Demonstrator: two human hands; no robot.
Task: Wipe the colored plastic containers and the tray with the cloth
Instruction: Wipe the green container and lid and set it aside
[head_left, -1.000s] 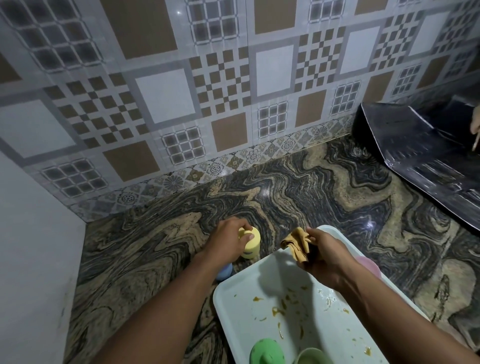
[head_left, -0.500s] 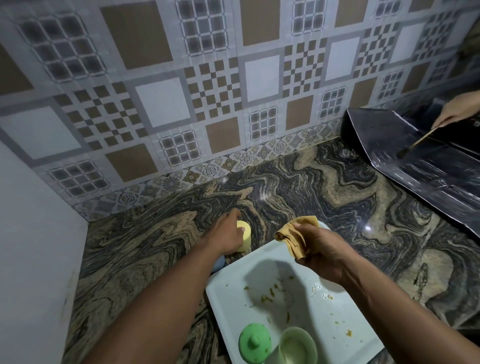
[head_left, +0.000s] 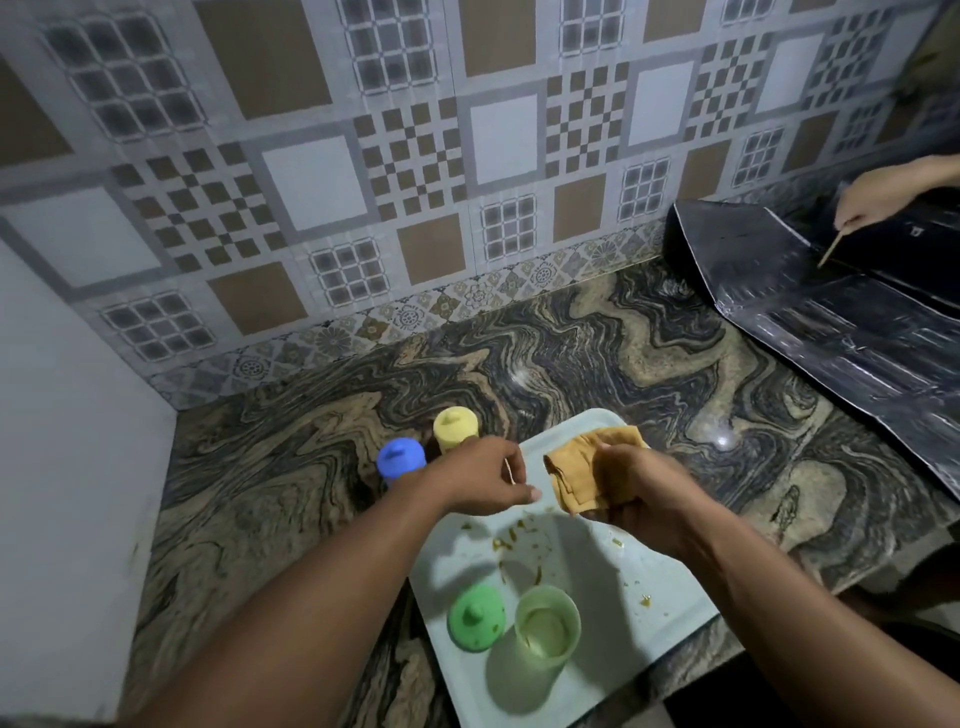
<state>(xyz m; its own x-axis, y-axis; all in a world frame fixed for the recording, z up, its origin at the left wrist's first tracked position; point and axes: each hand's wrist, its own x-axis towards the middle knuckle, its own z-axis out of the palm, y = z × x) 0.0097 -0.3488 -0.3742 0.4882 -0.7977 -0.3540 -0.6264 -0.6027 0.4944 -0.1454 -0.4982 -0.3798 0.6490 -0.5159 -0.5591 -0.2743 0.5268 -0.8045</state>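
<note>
tan cloth (head_left: 582, 467) bunched in right hand (head_left: 641, 501); left hand (head_left: 480, 483) fingers relaxed over tray (head_left: 665, 577).

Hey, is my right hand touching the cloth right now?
Touching. The head view shows the right hand gripping the bunched cloth, fingers curled round it.
</note>
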